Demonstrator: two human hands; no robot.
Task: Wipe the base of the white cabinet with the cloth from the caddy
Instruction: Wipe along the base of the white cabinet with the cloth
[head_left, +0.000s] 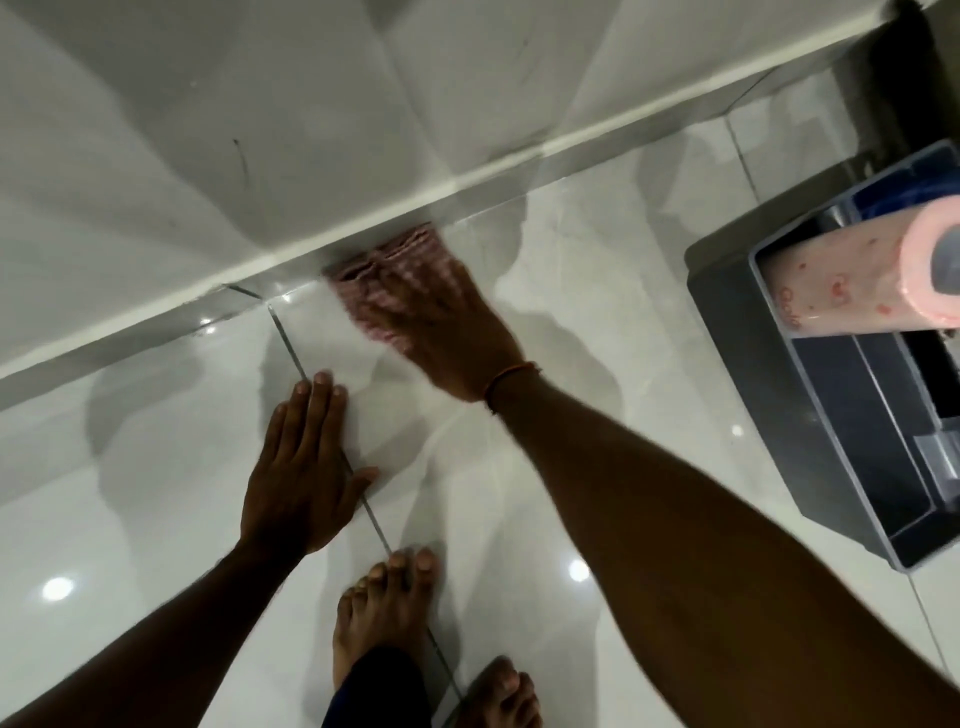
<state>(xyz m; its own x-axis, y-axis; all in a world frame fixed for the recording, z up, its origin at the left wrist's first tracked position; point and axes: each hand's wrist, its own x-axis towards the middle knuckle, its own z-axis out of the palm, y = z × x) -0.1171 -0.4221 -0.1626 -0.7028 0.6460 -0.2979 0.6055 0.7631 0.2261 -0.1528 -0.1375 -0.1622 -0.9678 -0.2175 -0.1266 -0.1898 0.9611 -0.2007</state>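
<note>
The white cabinet (218, 130) fills the upper left, and its base strip (291, 257) runs diagonally from lower left to upper right along the glossy floor. A pink cloth (363, 275) lies against that base, blurred by motion. My right hand (441, 332) presses flat on the cloth, fingers spread over it. Resting palm down on the floor tile, my left hand (301, 467) holds nothing. At the right edge stands the grey caddy (769, 395).
A pink patterned paper roll (852, 280) lies in the caddy. My two bare feet (384, 603) stand on the white tiles at the bottom centre. A dark wall corner (898, 78) sits at the upper right, beyond the caddy.
</note>
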